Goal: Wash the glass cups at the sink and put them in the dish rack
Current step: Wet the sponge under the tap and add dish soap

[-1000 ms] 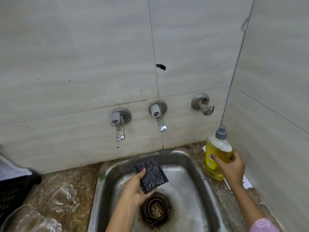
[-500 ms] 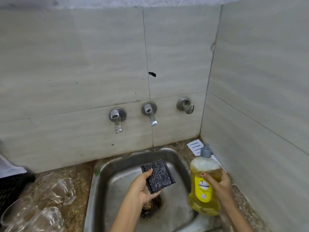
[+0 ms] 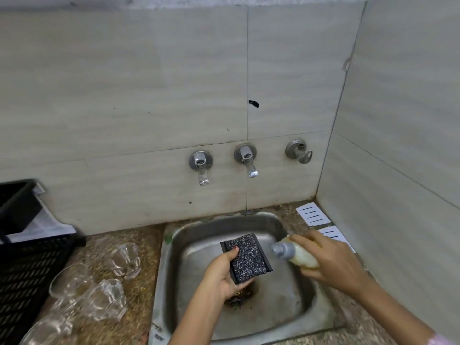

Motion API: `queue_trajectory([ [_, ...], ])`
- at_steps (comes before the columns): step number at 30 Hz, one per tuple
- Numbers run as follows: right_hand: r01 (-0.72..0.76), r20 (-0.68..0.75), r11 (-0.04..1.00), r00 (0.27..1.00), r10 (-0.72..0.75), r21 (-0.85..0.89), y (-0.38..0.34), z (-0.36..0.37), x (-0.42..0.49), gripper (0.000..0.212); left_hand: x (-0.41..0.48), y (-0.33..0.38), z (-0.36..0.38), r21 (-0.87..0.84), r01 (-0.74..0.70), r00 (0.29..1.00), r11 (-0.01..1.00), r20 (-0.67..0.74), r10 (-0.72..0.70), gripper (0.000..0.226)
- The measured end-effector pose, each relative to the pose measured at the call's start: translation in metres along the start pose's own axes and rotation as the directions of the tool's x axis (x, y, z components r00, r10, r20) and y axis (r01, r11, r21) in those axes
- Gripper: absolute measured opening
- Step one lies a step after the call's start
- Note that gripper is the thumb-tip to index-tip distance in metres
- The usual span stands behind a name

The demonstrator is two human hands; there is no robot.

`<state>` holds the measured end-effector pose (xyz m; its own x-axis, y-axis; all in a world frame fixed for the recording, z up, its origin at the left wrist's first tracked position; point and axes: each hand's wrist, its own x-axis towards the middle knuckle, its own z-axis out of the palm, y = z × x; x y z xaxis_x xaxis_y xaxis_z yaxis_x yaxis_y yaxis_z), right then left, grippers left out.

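Over the steel sink [image 3: 293, 317], my left hand [image 3: 221, 275] holds a dark speckled scrub sponge [image 3: 246, 257] flat, face up. My right hand [image 3: 333, 265] grips a yellow dish soap bottle [image 3: 296, 253], tipped on its side with its grey cap pointing at the sponge's right edge. Several clear glass cups lie on the speckled counter left of the sink, one [image 3: 125, 260] nearest the basin and another [image 3: 107, 300] in front of it. A black dish rack [image 3: 27, 265] stands at the far left.
Two taps [image 3: 201, 168] [image 3: 249, 160] and a valve [image 3: 298, 153] stick out of the tiled wall above the sink; no water runs. White slotted covers [image 3: 313, 215] lie on the counter in the right corner. The right wall is close beside the sink.
My right hand lifted the soap bottle off the right counter, carried it over the sink and tipped it from upright to sideways toward the sponge. The left hand kept the sponge in place.
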<state>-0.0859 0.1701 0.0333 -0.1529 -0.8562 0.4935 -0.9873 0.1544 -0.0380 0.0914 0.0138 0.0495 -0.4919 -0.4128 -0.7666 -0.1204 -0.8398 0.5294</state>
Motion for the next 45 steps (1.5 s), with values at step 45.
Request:
queue_trajectory([
  [45, 0.206, -0.259, 0.951, 0.929, -0.264, -0.231, 0.001, -0.026, 0.126, 0.04, -0.003, 0.037, 0.019, 0.027, -0.041, 0.988, 0.999, 0.151, 0.037, 0.008],
])
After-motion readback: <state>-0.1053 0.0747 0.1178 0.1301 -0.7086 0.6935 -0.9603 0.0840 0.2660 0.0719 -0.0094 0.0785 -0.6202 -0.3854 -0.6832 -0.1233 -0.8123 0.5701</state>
